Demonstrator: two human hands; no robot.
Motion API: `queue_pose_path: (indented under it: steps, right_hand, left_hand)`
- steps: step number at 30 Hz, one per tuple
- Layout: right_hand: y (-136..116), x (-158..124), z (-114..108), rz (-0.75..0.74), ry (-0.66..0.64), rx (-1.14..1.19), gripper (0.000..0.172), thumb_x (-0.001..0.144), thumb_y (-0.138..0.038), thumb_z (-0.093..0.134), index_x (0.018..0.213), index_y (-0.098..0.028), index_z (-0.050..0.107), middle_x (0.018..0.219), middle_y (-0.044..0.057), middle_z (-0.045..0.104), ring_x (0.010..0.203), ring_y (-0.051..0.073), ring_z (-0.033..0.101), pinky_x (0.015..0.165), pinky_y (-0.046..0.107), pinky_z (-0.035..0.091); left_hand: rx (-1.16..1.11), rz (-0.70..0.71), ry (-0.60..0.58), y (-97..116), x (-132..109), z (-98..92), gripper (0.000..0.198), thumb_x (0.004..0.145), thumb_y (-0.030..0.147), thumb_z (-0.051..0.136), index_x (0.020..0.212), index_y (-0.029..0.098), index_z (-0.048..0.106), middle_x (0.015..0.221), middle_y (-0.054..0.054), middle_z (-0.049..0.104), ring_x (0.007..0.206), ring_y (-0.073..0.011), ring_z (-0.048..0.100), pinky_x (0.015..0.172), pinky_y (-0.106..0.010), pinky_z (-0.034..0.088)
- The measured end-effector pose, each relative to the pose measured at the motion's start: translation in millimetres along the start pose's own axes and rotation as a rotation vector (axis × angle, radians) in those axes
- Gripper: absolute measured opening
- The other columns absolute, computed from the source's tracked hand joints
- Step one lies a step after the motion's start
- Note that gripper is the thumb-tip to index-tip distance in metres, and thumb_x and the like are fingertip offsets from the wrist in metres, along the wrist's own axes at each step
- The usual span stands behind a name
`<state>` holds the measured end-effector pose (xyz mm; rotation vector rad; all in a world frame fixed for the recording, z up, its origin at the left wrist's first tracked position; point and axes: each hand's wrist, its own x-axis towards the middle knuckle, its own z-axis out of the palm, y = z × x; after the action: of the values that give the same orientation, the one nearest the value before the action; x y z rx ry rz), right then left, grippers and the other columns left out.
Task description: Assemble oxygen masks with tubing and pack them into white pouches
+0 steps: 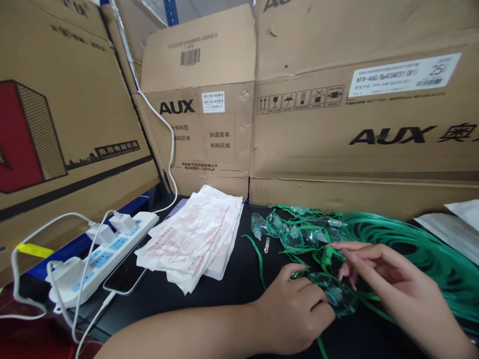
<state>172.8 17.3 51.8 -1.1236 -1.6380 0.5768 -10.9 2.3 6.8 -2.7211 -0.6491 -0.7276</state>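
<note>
Three cardboard boxes (220, 124) wall in the back and left of my black table (239, 274). At the right, a big coil of green tubing (404, 234) spreads behind and beyond my right hand. White wrappers (194, 234) with red print lie in an untidy stack at the middle, and a white power strip (114, 247) runs along the left, with plugs in it. My right hand (392, 284) has its thumb and forefinger pinched together on a green strap (328, 255). My left hand (295, 311) is mostly closed, fingers curled in, against a clear mask (341, 299) on the near side of the heap; I can't tell how firmly it grips. A phone (125, 274) lies beside the power strip. More clear masks (294, 237) sit tangled in green straps in front of the right-hand box. Smallest is a metal clip (266, 245), just left of them.
</note>
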Motion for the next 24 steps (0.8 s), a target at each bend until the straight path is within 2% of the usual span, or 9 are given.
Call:
queue_pose_path:
  steps: [5,10,15,19,24]
  right_hand:
    - [7.3,6.9,4.5,0.28,-0.034,0.232,0.024,0.069,-0.042,0.064,0.074,-0.019,0.062,0.057,0.002,0.062,0.05,0.015,0.054,0.046,0.025,0.043]
    - [13.5,0.0,5.4,0.416,-0.107,0.355,0.026,0.074,-0.043,0.06,0.07,-0.018,0.056,0.053,0.0,0.06,0.049,0.013,0.051,0.047,0.023,0.04]
    - [16.4,0.2,-1.4,0.362,-0.102,0.261,0.028,0.079,-0.044,0.053,0.073,-0.017,0.053,0.059,-0.001,0.057,0.046,0.009,0.048,0.044,0.021,0.038]
    - [31.8,9.5,-15.0,0.293,-0.12,0.019,0.033,0.083,-0.045,0.042,0.08,-0.015,0.056,0.069,0.001,0.058,0.044,0.009,0.048,0.042,0.023,0.04]
    - [48.7,19.3,-38.4,0.215,-0.119,-0.212,0.026,0.082,-0.033,0.047,0.094,-0.015,0.062,0.075,0.003,0.058,0.054,0.012,0.052,0.049,0.026,0.043]
  left_hand:
    - [-0.02,-0.006,-0.007,-0.5,-0.6,-0.9,0.011,0.084,0.017,0.047,0.079,0.018,0.057,0.081,0.0,0.062,0.075,-0.0118,0.057,0.095,-0.038,0.03]
    - [-0.177,-0.122,0.061,0.7,-2.9,2.3,0.011,0.085,0.02,0.047,0.079,0.017,0.056,0.078,0.0,0.063,0.075,-0.0124,0.057,0.092,-0.037,0.035]
    - [-0.32,-0.223,0.162,3.3,-4.0,9.8,0.008,0.083,0.017,0.05,0.079,0.02,0.056,0.075,0.001,0.063,0.072,-0.0136,0.057,0.089,-0.039,0.039]
    - [-0.354,-0.2,0.192,3.6,-3.2,11.6,0.01,0.082,0.014,0.049,0.08,0.02,0.057,0.075,0.001,0.063,0.071,-0.013,0.058,0.09,-0.039,0.04]
    - [-0.368,-0.181,0.184,3.5,-1.3,8.1,0.011,0.082,0.011,0.05,0.081,0.018,0.058,0.074,0.001,0.064,0.069,-0.0131,0.059,0.087,-0.04,0.042]
